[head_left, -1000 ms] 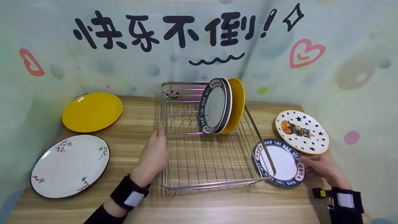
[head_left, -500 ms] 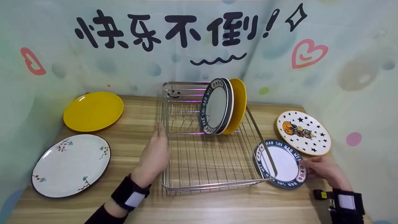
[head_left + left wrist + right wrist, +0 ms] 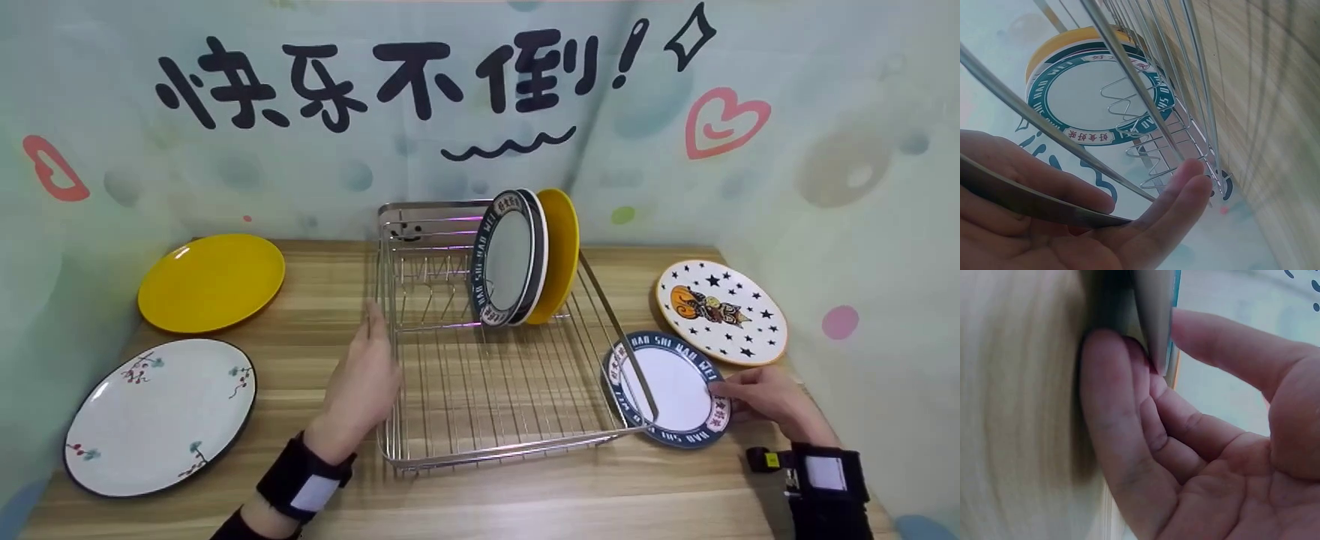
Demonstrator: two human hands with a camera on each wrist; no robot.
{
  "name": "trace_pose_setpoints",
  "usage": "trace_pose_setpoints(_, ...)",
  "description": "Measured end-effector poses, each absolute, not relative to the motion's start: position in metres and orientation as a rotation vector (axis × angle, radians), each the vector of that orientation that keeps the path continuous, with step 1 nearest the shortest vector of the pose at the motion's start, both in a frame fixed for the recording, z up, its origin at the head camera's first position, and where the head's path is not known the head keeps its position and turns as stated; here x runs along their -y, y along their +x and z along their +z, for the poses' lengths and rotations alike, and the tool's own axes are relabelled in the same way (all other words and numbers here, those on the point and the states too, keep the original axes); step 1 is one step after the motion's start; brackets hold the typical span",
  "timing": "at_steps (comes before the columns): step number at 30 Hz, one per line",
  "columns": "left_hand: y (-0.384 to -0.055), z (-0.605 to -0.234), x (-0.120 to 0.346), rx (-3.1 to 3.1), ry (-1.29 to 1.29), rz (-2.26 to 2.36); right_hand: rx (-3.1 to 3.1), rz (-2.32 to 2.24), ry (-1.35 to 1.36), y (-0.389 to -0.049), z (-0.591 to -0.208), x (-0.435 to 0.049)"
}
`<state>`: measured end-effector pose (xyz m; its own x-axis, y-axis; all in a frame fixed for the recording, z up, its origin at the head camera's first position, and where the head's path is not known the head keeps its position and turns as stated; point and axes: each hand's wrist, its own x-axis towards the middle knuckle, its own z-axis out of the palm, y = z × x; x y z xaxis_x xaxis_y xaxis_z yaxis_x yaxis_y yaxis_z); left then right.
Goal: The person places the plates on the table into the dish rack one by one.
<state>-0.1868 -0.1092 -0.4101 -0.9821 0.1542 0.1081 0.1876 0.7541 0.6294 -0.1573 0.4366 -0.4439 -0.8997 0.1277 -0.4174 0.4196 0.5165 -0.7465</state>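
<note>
A wire dish rack (image 3: pixel 517 390) stands in the middle of the table. My left hand (image 3: pixel 361 382) holds its left side, with the flat metal rail (image 3: pixel 1033 202) running between the fingers in the left wrist view. At the rack's right front corner lies a round plate (image 3: pixel 671 386) with a blue lettered rim, partly behind the rail. My right hand (image 3: pixel 769 397) pinches the right edge of this plate, thumb on top and fingers (image 3: pixel 1109 382) curled under it. Upright in the rack stand a matching blue-rimmed plate (image 3: pixel 510 259), a white-edged plate behind it and a yellow plate (image 3: pixel 562 255).
At the left lie a yellow plate (image 3: pixel 214 281) and, nearer, a white plate (image 3: pixel 161 416) with a dark edge and small flower sprigs. A star-patterned plate (image 3: pixel 739 296) sits behind the right hand. A printed cloth (image 3: pixel 375 165) hangs behind the wooden table (image 3: pixel 525 502).
The head view has shifted slightly. Both hands keep their places on the rack and the blue-rimmed plate.
</note>
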Motion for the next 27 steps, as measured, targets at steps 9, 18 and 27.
trace_pose_setpoints(9, -0.1871, -0.4102, 0.1099, 2.885, -0.280, -1.051, -2.408, -1.356, 0.415, -0.1581, -0.4435, -0.4379)
trace_pose_setpoints(18, -0.1874, -0.4095, 0.1092, 2.900, -0.270, -1.091, -2.289, -1.510, 0.356, -0.1579, -0.4430, -0.4410)
trace_pose_setpoints(27, -0.1875, -0.4082, 0.1089, 2.911, -0.265, -1.083, -2.300, -1.586, 0.296, -0.1555, -0.4404, -0.4416)
